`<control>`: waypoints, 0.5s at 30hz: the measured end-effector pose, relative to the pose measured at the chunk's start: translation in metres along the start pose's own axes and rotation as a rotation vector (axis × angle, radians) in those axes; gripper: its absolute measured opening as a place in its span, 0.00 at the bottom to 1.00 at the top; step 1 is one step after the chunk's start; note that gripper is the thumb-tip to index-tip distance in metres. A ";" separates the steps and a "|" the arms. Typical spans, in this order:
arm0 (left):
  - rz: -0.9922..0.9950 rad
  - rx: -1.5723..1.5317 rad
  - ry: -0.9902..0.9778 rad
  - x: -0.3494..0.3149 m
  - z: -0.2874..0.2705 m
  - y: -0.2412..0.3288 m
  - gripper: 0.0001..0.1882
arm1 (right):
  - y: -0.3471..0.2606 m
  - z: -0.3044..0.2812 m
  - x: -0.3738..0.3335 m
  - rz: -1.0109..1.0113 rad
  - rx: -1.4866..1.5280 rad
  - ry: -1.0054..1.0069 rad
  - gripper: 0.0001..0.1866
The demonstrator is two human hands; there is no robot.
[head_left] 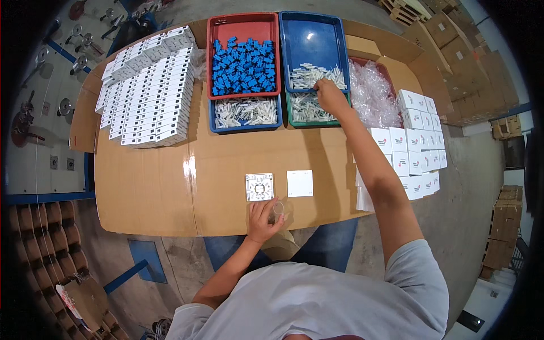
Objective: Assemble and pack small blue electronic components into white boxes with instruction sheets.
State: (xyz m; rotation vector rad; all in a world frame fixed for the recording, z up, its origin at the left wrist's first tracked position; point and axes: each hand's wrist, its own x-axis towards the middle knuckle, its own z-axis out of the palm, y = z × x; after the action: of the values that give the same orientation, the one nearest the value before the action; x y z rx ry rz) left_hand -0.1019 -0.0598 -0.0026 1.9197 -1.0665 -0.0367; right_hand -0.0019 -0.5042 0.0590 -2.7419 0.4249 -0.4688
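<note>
At the table's near edge, my left hand (262, 222) has its fingers closed on a small clear plastic bag (280, 208). Just beyond that hand lies a square white plate (259, 187) with a round, detailed centre. A plain white square cover (300, 183) rests flat to its right. Stretched far forward, my right hand (330, 96) is at the front rim of the upper blue tray (313, 39), its fingers pinched together among small white plastic parts (306, 75). What those fingertips hold, if anything, is too small to make out.
Blue pieces fill a red tray (243, 26); a lower blue tray (246, 126) and a green tray (314, 123) hold more small parts. White boxed units (153, 90) are stacked left. Clear bags (371, 93) and white cartons (416, 144) stand right.
</note>
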 end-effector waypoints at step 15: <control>-0.017 0.003 -0.089 0.003 -0.002 -0.003 0.27 | 0.005 -0.014 0.041 0.074 0.139 -0.234 0.12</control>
State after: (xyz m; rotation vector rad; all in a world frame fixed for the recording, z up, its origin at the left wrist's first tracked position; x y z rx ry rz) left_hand -0.0973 -0.0604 -0.0023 1.9453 -1.1099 -0.1315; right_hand 0.0285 -0.5265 0.0805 -2.5956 0.4144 -0.1494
